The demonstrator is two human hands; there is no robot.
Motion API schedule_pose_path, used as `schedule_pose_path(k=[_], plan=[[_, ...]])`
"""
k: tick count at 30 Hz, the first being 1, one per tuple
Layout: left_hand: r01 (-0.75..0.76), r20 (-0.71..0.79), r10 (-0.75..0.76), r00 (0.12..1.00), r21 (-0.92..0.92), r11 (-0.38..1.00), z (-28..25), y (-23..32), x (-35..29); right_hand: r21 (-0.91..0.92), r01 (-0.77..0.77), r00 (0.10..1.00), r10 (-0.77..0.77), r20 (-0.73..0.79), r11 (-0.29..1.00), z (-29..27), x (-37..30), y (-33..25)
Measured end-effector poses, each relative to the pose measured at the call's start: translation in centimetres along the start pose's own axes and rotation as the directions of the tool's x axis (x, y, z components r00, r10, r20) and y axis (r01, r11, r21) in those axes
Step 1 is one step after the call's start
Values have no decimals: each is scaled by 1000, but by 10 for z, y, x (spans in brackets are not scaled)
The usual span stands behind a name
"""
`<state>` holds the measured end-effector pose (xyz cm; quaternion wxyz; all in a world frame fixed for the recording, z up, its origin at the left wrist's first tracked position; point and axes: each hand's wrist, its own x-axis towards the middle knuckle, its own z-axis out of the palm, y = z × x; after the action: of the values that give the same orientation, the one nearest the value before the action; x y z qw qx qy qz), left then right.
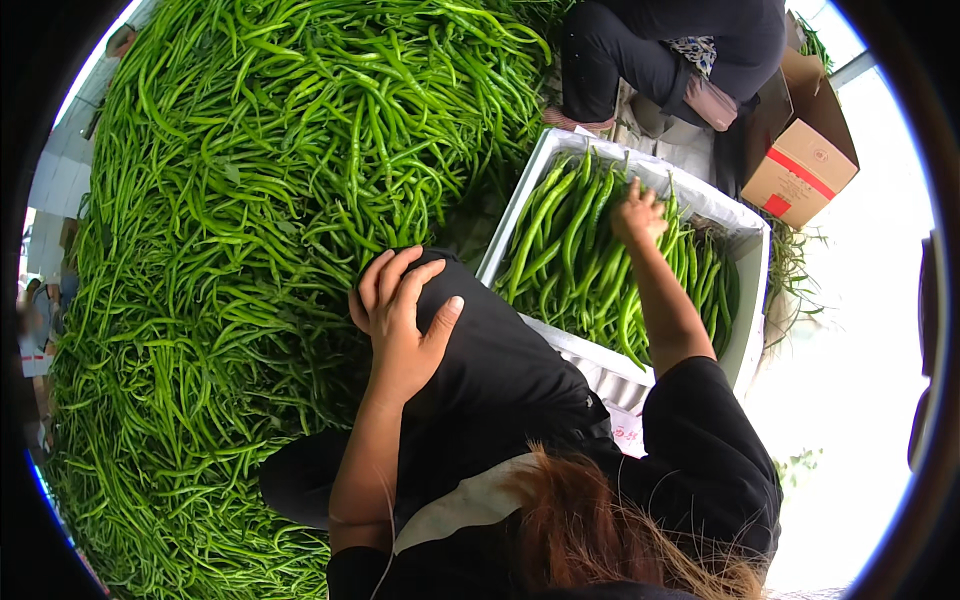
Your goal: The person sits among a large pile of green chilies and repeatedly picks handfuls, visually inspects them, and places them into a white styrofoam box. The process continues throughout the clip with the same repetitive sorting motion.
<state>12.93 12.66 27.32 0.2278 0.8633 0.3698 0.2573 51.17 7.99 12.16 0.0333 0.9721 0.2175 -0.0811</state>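
My left hand (402,325) rests on my black-clad knee (450,330), its fingers spread and nothing in them. My right hand (638,217) reaches into a white foam box (755,270) and lies on top of the long green chili peppers (570,235) inside. Its fingers look apart and slightly bent, and I see no pepper gripped in them. The peppers in the box lie side by side, mostly lengthwise in one direction. Beside my left knee rises a large heap of loose green chili peppers (270,200).
Another person in dark clothes (680,50) crouches beyond the box. An open cardboard carton (800,165) with a red stripe stands at the far right. White plastic with red handwriting (625,430) shows between my leg and the box. Bright floor (850,400) lies to the right.
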Motion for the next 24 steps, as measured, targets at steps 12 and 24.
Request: schedule_pose_path(k=[12, 24], plan=[[25, -7, -25, 1000, 9, 1000, 4, 5, 2, 156, 54, 986, -77, 148, 986, -30, -16, -7], [35, -62, -32, 998, 39, 999, 4, -1, -2, 217, 72, 959, -127, 252, 974, -33, 9, -21]])
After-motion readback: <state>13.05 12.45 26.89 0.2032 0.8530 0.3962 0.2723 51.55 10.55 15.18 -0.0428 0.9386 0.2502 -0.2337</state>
